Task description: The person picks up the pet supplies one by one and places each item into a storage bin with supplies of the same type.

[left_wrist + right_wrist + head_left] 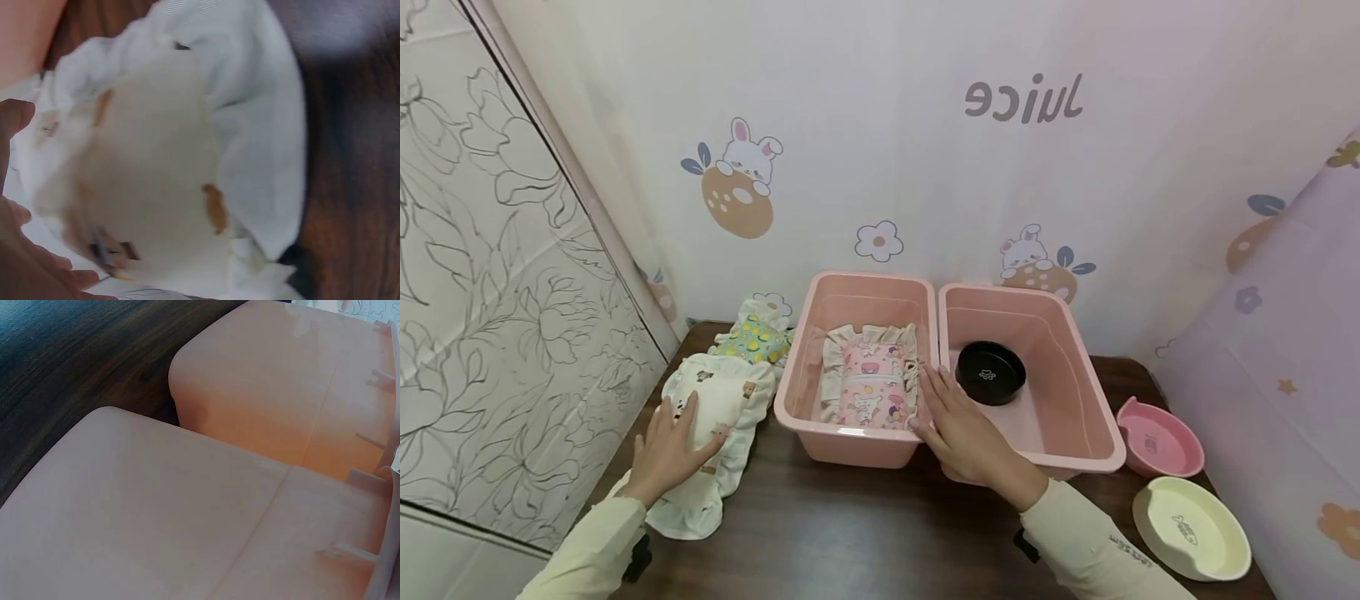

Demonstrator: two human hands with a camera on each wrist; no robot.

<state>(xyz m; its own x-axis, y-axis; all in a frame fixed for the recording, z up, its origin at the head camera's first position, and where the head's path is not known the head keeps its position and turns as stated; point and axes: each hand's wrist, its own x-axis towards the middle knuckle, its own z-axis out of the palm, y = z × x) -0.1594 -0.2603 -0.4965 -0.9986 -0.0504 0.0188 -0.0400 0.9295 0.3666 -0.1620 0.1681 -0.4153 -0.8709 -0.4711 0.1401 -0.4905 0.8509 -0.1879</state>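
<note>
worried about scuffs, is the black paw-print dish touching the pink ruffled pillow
Apart. The head view shows the black paw-print dish in the right tub and the pink ruffled pillow in the left tub, separated by both tubs' walls.

— What stands at the far middle of the table?
— The left tub, with a pillow inside; just beside it, the right tub, with a dish inside.
— And left of those?
— The near cushion, with the far cushion behind it.
— Right?
— The far bowl, and before it the near bowl.
</note>
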